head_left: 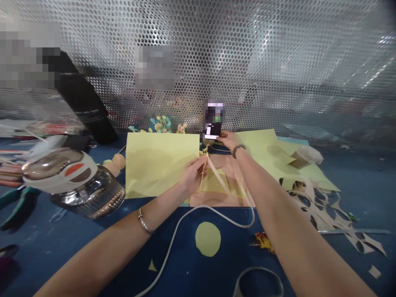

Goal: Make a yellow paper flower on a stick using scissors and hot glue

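My left hand (pixel 194 175) is closed around a thin yellow-green stem (pixel 203 175) at the middle, with a pale paper strip (pixel 219 176) slanting down beside it. My right hand (pixel 228 139) reaches farther forward, its fingers at the lower edge of an upright phone (pixel 213 130) with a lit screen. The phone stands before the perforated metal wall. Beneath the hands lie pink paper (pixel 206 200) and smaller yellow pieces. A large yellow-green sheet (pixel 161 165) is left of my left hand, and more such sheets (pixel 260 144) lie to the right.
A clear lidded jar (pixel 89 198) and green-handled pliers (pixel 23 204) stand or lie at left. A white cable (pixel 176 235) curves across the blue table (pixel 123 255) near a round yellow-green paper piece (pixel 208 239). Cut paper scraps (pixel 334 214) are at right. A perforated metal wall (pixel 278 82) rises behind.
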The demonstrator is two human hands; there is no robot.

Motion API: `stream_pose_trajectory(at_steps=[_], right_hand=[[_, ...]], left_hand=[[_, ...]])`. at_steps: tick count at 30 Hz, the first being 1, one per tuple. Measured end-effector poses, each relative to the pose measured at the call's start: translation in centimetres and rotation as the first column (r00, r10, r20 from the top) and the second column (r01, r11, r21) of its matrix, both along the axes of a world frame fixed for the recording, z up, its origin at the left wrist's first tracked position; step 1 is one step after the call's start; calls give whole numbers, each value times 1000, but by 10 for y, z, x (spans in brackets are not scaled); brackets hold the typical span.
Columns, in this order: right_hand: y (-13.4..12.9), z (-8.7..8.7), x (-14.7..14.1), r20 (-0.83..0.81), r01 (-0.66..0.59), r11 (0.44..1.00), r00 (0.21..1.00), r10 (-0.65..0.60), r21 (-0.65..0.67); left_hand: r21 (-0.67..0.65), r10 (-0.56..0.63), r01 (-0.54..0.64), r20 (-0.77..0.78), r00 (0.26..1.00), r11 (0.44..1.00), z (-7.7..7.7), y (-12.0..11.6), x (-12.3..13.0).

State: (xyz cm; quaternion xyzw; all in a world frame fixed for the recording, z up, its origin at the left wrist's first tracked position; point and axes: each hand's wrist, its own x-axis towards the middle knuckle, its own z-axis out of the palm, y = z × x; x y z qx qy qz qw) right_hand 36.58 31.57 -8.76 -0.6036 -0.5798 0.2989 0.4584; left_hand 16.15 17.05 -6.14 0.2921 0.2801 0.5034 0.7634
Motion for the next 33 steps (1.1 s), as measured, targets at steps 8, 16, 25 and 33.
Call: stream_pose_trajectory(at_steps=[8,16,25,33], right_hand=[[5,8,-15,30,69,997,997,-70,30],[0,20,-34,52,180,983,982,-181,21],[-61,72,-33,2,211,977,978,-211,-23],[-240,101,-81,-91,-234,971,969,230,-40]], left_hand=[[-2,-2,2,-30,1000,1000,0,1,1],[-16,-7,6,-16,1000,1000,-1,2,1],[5,-3,3,-12,1000,1000,15,-5,-4],[76,0,0,-11,1000,997,58,-67,-23]])
